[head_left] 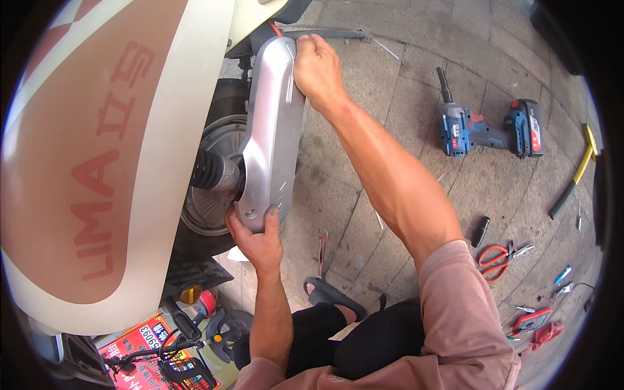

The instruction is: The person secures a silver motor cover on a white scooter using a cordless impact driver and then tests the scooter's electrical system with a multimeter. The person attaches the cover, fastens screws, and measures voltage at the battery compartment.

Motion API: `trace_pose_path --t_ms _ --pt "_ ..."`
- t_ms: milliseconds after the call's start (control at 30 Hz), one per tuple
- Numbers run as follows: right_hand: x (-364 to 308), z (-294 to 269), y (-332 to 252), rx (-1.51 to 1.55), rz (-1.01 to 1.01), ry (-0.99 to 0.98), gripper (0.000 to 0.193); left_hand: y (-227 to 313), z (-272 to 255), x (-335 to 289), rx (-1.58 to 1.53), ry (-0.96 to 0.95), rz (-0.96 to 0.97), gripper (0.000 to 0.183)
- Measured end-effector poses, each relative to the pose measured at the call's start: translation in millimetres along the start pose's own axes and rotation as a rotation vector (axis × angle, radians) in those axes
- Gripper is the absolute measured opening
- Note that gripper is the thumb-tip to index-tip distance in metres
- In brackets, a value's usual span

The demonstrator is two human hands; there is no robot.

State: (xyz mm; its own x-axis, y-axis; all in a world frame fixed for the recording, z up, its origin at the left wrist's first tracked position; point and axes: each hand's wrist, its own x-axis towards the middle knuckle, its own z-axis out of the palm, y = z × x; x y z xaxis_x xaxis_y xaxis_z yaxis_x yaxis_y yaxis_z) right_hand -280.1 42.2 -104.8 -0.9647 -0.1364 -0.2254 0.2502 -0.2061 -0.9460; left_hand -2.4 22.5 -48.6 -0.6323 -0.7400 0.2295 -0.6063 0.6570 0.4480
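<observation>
A long silver-grey swingarm cover (272,140) stands against the side of a scooter's rear wheel (218,140). My left hand (259,246) grips its lower end, the thumb on the outer face and the fingers at the inner edge. At the upper end, my right hand (318,70) is closed around the outer edge. Behind the cover show a black ribbed shock absorber (207,170) and the round metal hub, both partly hidden. The scooter's cream and brown body panel (140,149) fills the left side.
On the paving lie a blue cordless impact wrench (484,128), a black socket (481,231), red-handled scissors (495,262), a yellow-headed hammer (577,170) and a wrench (322,252) near my sandal (335,298). A red printed sign (146,348) and cables sit at the lower left.
</observation>
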Motion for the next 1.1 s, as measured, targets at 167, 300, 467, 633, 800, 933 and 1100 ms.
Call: trace_pose_path --t_ms 167,300,467,633,800,933,1100 --pt "3.5 5.2 8.0 -0.014 0.007 -0.012 0.04 -2.0 2.7 -1.0 0.043 0.026 -0.028 0.069" --pt "-0.5 4.0 16.3 0.064 -0.03 -0.034 0.041 -2.6 1.8 -0.3 0.021 0.015 -0.025 0.071" --pt "-42.7 -9.2 31.9 -0.011 -0.187 -0.04 0.05 -4.0 1.3 -2.7 0.017 0.029 0.017 0.072" --pt "-50.4 -21.1 46.6 0.167 0.047 -0.295 0.061 -8.1 0.2 -4.0 -0.026 0.003 0.012 0.073" --pt "-52.4 -66.6 55.9 0.207 0.211 -0.356 0.048 -8.6 1.7 -16.4 -0.109 0.013 -0.129 0.075" --pt "-100.6 -135.3 76.2 0.075 0.223 -0.301 0.035 -9.2 -1.6 -17.4 -0.154 -0.007 -0.147 0.072" --pt "-175.3 -209.1 103.0 -0.103 0.374 -0.378 0.031 -7.7 -5.6 -12.1 -0.214 -0.031 -0.09 0.063"
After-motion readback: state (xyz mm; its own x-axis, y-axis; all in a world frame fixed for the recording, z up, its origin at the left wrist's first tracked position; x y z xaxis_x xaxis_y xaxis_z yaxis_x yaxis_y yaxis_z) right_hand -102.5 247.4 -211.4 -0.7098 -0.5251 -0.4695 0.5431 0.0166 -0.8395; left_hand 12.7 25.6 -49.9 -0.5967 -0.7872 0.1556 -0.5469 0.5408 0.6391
